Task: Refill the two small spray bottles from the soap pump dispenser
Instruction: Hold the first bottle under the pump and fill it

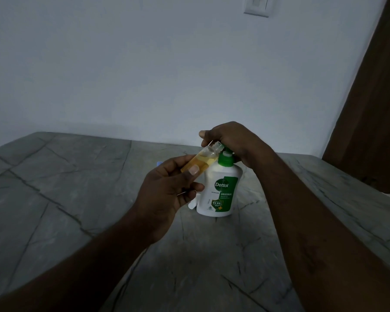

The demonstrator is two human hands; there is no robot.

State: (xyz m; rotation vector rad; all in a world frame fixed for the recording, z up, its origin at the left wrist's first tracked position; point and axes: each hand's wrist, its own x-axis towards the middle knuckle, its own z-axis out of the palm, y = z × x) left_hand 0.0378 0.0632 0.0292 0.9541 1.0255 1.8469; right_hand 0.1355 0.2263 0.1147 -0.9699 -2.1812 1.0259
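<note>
We identify two arms, both bare over their whole visible length. The left forearm (pixel 88 255) runs uncovered from the near left corner up to the wrist. The right forearm (pixel 313 221) runs uncovered from the near right edge, and we note faint uneven marks along its upper surface. The left hand (pixel 167 194) and the right hand (pixel 232 140) are bare. The left thumbnail (pixel 193 170) is trimmed short, with a nearly straight edge.
</note>
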